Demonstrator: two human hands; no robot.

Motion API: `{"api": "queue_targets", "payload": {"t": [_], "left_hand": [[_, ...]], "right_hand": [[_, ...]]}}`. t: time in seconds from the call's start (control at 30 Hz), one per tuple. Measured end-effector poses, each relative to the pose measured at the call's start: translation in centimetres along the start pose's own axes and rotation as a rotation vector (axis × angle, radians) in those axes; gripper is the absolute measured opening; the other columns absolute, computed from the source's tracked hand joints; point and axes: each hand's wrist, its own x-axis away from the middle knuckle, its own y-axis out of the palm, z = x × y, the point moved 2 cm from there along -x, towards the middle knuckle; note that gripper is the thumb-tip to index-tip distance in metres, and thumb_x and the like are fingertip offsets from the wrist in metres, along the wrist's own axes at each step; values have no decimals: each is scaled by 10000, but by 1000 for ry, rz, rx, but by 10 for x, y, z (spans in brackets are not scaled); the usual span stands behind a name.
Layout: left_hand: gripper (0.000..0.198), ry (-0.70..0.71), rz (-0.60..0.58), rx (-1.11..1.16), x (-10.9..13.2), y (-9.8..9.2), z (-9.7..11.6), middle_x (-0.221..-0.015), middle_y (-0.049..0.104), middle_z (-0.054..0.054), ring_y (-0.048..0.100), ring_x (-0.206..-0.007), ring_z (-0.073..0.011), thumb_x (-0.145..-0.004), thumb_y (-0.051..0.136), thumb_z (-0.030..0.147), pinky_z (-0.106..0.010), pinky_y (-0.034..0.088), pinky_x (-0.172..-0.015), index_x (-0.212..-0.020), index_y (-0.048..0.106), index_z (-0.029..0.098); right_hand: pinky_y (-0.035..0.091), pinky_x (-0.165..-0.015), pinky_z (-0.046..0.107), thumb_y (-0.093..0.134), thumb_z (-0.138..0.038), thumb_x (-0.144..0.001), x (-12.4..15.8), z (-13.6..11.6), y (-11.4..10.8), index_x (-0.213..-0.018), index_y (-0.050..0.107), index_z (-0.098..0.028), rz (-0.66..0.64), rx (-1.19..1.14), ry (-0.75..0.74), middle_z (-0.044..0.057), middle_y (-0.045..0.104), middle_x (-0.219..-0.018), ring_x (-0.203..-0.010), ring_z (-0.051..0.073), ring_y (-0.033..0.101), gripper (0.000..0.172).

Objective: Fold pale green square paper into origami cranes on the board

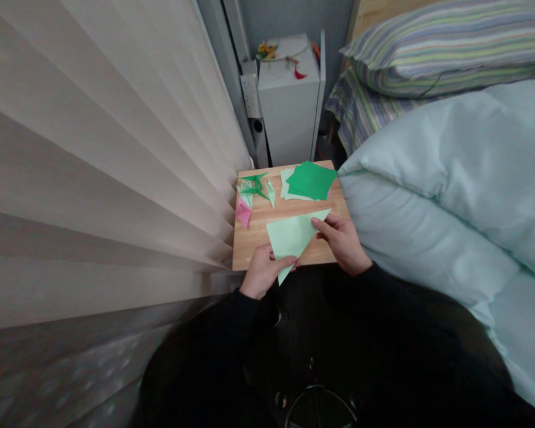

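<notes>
A pale green paper triangle (292,235) lies on a small wooden board (254,238). My left hand (262,272) pinches the triangle's near corner, fingers closed on the paper. My right hand (342,241) presses its fingertips on the triangle's right edge, thumb and fingers closed on the fold. At the board's far side lies a stack of dark green paper squares (312,179) over lighter sheets. Several folded paper figures in green (253,187) and one pink piece (243,212) sit at the board's far left.
Pleated beige curtains (93,178) hang close on the left. A bed with a pale blue duvet (450,196) and striped pillow (446,44) is on the right. A white cabinet (289,101) stands behind the board.
</notes>
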Motion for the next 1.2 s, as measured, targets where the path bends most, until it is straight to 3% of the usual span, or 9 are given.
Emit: {"api": "queue_targets", "payload": {"t": [0.17, 0.43, 0.57, 0.63, 0.73, 0.83, 0.9, 1.03, 1.2], "left_hand": [[301, -33, -43, -11, 1, 1, 1, -705, 776, -83, 716, -624, -195, -632, 942, 301, -290, 574, -620, -793, 761, 125], [407, -95, -44, 9, 0, -1, -5, -716, 775, -71, 708, -619, -163, -572, 978, 344, -259, 569, -608, -842, 768, 124], [363, 63, 155, 68, -5, -13, 6, -715, 750, -28, 686, -637, -114, -604, 959, 334, -209, 554, -627, -814, 746, 129], [345, 168, 309, 147, -7, -23, 14, -706, 730, -6, 653, -614, -82, -608, 950, 304, -182, 525, -616, -809, 729, 131], [343, 308, 469, 271, -9, -37, 25, -696, 694, 24, 628, -622, -60, -607, 939, 286, -168, 501, -636, -787, 685, 143], [342, 373, 501, 304, -8, -43, 31, -707, 669, 42, 619, -643, -60, -621, 929, 294, -170, 492, -647, -793, 668, 158], [338, 367, 460, 274, -7, -41, 32, -715, 672, 37, 606, -636, -63, -629, 927, 305, -178, 489, -644, -826, 694, 160], [302, 382, 345, 235, -4, -30, 31, -674, 653, 33, 586, -627, -77, -635, 928, 325, -198, 479, -638, -777, 721, 157], [257, 411, 344, 236, -1, -28, 32, -609, 620, 28, 565, -624, -80, -681, 903, 341, -205, 451, -639, -659, 724, 158]], "right_hand": [[381, -577, 303, 885, -605, -623, 1, -1, -5, -505, 629, -207, 110, 78, -15, -18, 553, -535, -562, 121, 444, 488], [369, -578, 293, 924, -570, -590, -3, 7, -10, -514, 593, -208, 188, -31, 55, -25, 552, -565, -580, 114, 458, 496], [389, -583, 282, 937, -536, -572, -5, 9, -15, -582, 634, -205, 255, -103, 90, -9, 624, -629, -615, 121, 515, 449], [389, -592, 273, 933, -499, -601, -4, 9, -15, -626, 686, -200, 201, -78, 96, -7, 650, -664, -632, 117, 525, 389], [388, -606, 266, 942, -445, -605, 1, 8, -10, -619, 714, -193, 5, 41, 114, -18, 655, -655, -627, 109, 518, 340], [404, -606, 275, 944, -420, -607, 10, 8, 1, -628, 739, -193, -302, 172, 170, -15, 685, -646, -611, 122, 546, 306], [474, -672, 300, 928, -408, -640, 18, 9, 9, -756, 801, -208, -440, 191, 205, 7, 767, -769, -686, 162, 631, 264], [545, -911, 375, 903, -397, -673, 27, 14, 17, -972, 824, -227, -401, 131, 254, 37, 821, -1043, -949, 242, 732, 353], [554, -957, 417, 889, -401, -670, 30, 15, 20, -963, 816, -185, -317, 168, 272, 86, 822, -1078, -1013, 291, 741, 370]]}}
